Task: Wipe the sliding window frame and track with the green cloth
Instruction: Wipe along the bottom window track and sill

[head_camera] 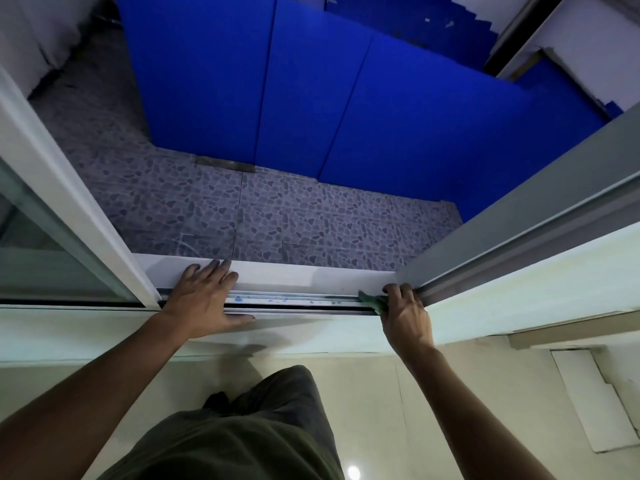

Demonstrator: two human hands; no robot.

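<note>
Right hand [405,315] pinches a crumpled green cloth [374,302] into the white aluminium window track [294,301] at its right end; left hand [204,299] lies spread flat across it. Risk: cloth snagging in the corner, leaving blue specks.

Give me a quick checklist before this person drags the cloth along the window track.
1. Green cloth gripped by right hand: ok.
2. Cloth down in the track, at its right end by the grey frame: ok.
3. Left hand flat, bracing on the sill: ok.
4. Wiping path free: not ok, the left hand lies across the track.
5. Track clean: not ok, blue specks show.
6. Cloth damp: cannot tell.
</note>
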